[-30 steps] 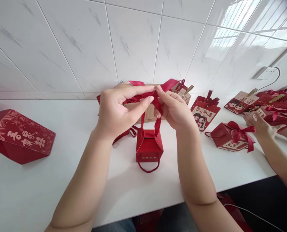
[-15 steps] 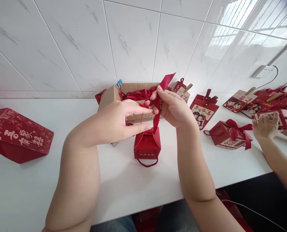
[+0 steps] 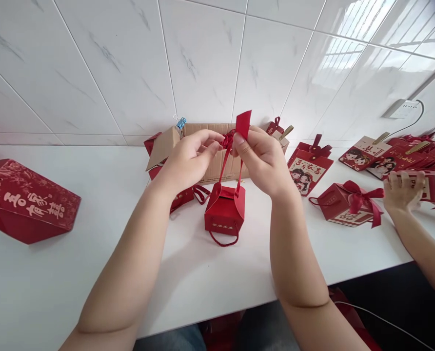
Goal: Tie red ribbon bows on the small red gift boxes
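A small red gift box (image 3: 225, 210) stands on the white table, its cord handle hanging at the front. Two strands of red ribbon (image 3: 244, 125) rise from its top to my hands. My right hand (image 3: 263, 158) pinches the ribbon, and a wide flat end sticks up above the thumb. Close beside it on the left, my left hand (image 3: 199, 158) has its thumb and fingertips together at the ribbon's bunched part. Behind my hands, a cardboard box (image 3: 212, 168) partly shows; its contents are mostly hidden.
On the left lies a large red box (image 3: 34, 204). Right of my arm are a flat red bag (image 3: 308, 168) and a red box with a bow (image 3: 349, 204). Another person's hand (image 3: 404, 190) holds a box at the far right. A tiled wall stands behind.
My left hand has turned and drawn back from over the red box, uncovering both ribbon strands and a dark red item behind. The ribbon's upper end now stands more upright.
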`<state>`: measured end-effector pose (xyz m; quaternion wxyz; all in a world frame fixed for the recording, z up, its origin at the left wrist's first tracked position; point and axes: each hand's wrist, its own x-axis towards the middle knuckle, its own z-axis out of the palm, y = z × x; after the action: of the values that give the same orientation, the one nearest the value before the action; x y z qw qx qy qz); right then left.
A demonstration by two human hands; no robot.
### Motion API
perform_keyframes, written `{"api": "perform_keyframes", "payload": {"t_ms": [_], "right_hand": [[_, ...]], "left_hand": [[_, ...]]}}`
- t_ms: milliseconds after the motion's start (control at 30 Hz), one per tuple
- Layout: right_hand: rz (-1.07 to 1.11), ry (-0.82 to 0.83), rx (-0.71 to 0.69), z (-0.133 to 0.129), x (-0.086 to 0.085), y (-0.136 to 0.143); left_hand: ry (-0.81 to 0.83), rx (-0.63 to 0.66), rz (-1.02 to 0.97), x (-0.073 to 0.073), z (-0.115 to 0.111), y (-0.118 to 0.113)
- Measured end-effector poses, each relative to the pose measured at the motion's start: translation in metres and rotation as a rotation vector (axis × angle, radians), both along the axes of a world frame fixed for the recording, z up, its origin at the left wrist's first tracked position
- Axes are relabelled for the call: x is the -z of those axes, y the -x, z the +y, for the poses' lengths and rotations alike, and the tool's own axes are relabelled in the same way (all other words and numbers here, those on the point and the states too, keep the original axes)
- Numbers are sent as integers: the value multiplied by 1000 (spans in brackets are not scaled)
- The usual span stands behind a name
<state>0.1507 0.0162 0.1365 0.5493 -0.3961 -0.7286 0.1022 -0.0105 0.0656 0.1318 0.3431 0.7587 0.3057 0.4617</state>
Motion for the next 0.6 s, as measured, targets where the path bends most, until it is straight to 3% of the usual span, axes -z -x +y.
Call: {"api": "perform_keyframes", "payload": {"t_ms": [200,267,433,600], "right_hand": [[-57,-1,-103,1,3,0],[-62,2,-122,1,3,0],[-80,-16,-138,-1,3,1],[-76,-84,-18,-5,1,1]], "left_hand": [[314,146,-104,9,6,-12],[350,164,-149,9,4,-15],[253,141,-310,6,3,-16],[136,3,-293,8,10,-8]]}}
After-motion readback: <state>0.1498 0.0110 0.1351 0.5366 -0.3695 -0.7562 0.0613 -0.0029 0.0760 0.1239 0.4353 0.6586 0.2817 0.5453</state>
